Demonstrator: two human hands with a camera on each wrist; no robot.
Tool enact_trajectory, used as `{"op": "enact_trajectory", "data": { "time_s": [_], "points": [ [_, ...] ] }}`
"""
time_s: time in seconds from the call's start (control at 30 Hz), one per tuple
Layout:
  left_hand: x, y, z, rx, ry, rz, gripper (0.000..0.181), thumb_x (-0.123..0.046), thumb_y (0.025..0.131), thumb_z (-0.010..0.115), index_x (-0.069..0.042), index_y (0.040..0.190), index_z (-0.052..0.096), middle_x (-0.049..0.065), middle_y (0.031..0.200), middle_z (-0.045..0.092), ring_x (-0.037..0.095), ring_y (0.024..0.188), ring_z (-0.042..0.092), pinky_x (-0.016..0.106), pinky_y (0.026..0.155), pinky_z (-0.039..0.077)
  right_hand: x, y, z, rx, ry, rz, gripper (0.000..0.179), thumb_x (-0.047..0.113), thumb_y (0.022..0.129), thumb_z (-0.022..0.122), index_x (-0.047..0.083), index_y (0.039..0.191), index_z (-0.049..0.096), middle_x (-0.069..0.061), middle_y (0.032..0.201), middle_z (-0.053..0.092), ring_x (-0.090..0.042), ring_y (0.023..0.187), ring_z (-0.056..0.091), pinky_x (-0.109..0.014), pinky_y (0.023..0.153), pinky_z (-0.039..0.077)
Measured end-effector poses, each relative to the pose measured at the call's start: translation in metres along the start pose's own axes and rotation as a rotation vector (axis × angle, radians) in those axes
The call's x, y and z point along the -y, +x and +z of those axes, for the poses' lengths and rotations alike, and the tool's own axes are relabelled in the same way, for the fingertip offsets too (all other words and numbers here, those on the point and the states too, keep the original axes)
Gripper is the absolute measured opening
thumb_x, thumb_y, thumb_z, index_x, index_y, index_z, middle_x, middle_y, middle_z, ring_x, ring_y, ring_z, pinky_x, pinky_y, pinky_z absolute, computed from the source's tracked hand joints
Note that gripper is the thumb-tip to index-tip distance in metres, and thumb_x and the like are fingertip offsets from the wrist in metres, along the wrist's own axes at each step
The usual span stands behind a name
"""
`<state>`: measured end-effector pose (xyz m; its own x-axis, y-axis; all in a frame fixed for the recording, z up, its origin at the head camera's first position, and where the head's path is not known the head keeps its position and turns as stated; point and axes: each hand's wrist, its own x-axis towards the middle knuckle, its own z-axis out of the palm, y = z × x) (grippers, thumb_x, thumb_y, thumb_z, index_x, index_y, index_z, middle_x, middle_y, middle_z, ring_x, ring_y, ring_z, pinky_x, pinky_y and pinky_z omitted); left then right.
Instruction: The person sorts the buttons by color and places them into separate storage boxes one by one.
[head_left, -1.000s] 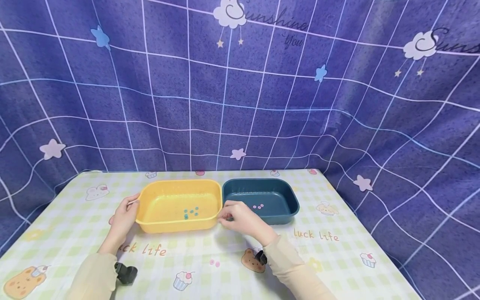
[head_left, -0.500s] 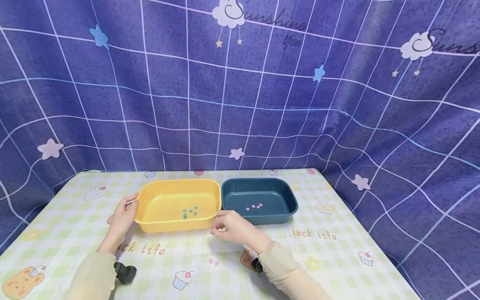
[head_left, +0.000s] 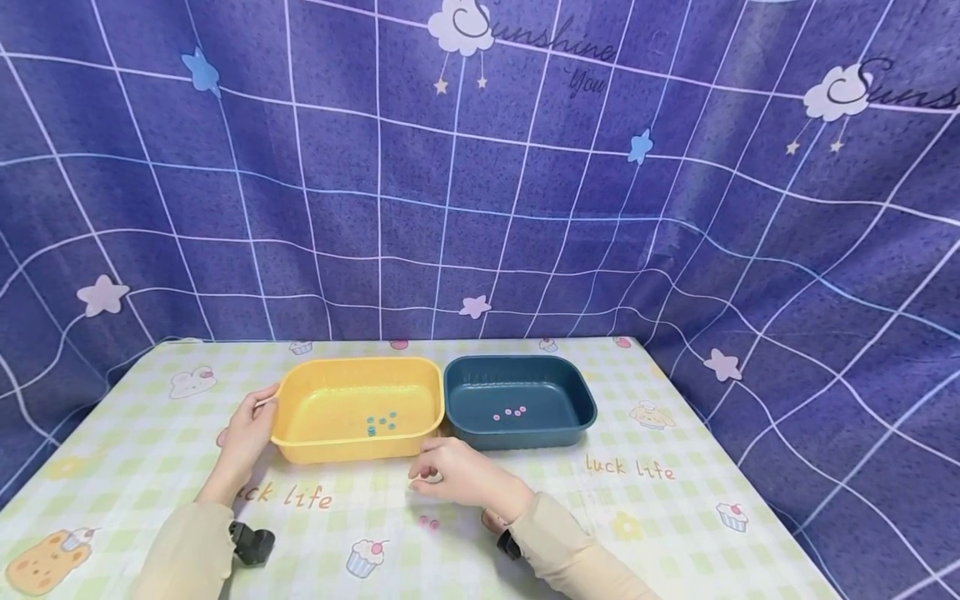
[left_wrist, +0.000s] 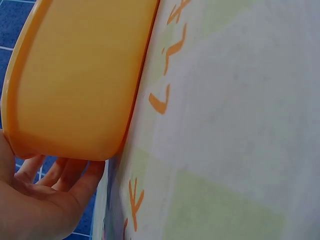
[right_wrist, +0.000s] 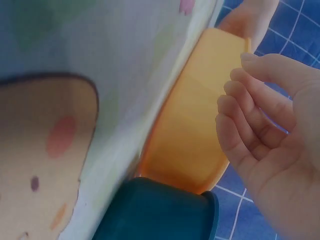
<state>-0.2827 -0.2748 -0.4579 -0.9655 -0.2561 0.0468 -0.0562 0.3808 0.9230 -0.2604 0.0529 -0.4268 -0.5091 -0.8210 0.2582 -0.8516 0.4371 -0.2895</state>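
My left hand (head_left: 250, 429) grips the left end of a yellow plastic basin (head_left: 348, 452); in the left wrist view the thumb is at its rim and the fingers lie against the end wall. Several small teal rings (head_left: 382, 422) lie inside the basin. My right hand (head_left: 468, 473) is in front of the two basins, over the tablecloth, with fingers loosely bent and nothing between thumb and fingertips. Two small pink pieces (head_left: 429, 523) lie on the cloth just nearer than its fingertips. A dark teal basin (head_left: 525, 438) on the right contains several small pink rings (head_left: 517, 412).
The two basins stand side by side on a green-and-white checked tablecloth (head_left: 712, 558) printed with bears, cupcakes and lettering. Behind and at the sides hangs a blue curtain (head_left: 525, 250) with a white grid. Black camera mounts (head_left: 252, 544) sit at both wrists.
My right hand has moved left and nearer, from beside the dark teal basin toward the pink pieces. One more pink ring now shows in that basin. My left hand stays put.
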Motion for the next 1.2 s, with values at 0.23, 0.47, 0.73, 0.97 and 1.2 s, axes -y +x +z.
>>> {"op": "enact_trajectory", "data": {
  "time_s": [0.23,0.47,0.73,0.97,1.2],
  "points": [
    [0.0,-0.001,-0.001,0.007,-0.012,0.024,0.054,-0.033,0.102,0.024,-0.003,0.146,0.023,0.03,0.139,0.041,0.038,0.123,0.045,0.004,0.072,0.045,0.003,-0.003,0.004,0.008,-0.017,-0.026,0.01,0.018,0.086,0.066,0.011,0.089,0.073,0.005,0.084,0.063,0.002,0.074,0.055,0.001,0.069,0.038],
    [-0.001,0.001,0.0,0.001,-0.014,0.007,0.053,-0.033,0.102,0.024,-0.004,0.146,0.024,0.028,0.14,0.04,0.037,0.124,0.045,0.003,0.071,0.044,0.001,-0.004,0.007,0.022,-0.003,-0.055,0.01,0.016,0.085,0.067,0.009,0.089,0.074,0.004,0.084,0.064,0.002,0.073,0.053,0.001,0.068,0.038],
    [0.001,0.002,0.0,0.001,-0.005,-0.011,0.053,-0.032,0.102,0.024,-0.004,0.146,0.024,0.028,0.14,0.04,0.037,0.125,0.044,0.004,0.072,0.044,0.001,-0.006,0.009,0.042,-0.018,-0.075,0.009,0.015,0.083,0.067,0.01,0.087,0.074,0.004,0.081,0.063,0.002,0.071,0.051,0.001,0.066,0.037],
    [-0.001,-0.001,0.0,0.005,-0.009,-0.008,0.053,-0.032,0.102,0.024,-0.004,0.147,0.023,0.029,0.141,0.039,0.038,0.125,0.044,0.004,0.071,0.045,0.001,-0.007,0.009,0.113,-0.007,-0.055,0.007,0.015,0.083,0.068,0.014,0.083,0.074,0.005,0.074,0.06,0.001,0.068,0.049,0.002,0.062,0.033],
    [-0.001,-0.001,0.001,0.006,-0.012,-0.026,0.053,-0.033,0.102,0.023,-0.005,0.147,0.022,0.028,0.14,0.04,0.038,0.124,0.044,0.004,0.071,0.045,0.001,-0.008,0.012,0.166,-0.011,-0.056,0.006,0.018,0.082,0.071,0.015,0.082,0.075,0.009,0.072,0.06,0.004,0.067,0.048,0.002,0.063,0.033]
  ]
}}
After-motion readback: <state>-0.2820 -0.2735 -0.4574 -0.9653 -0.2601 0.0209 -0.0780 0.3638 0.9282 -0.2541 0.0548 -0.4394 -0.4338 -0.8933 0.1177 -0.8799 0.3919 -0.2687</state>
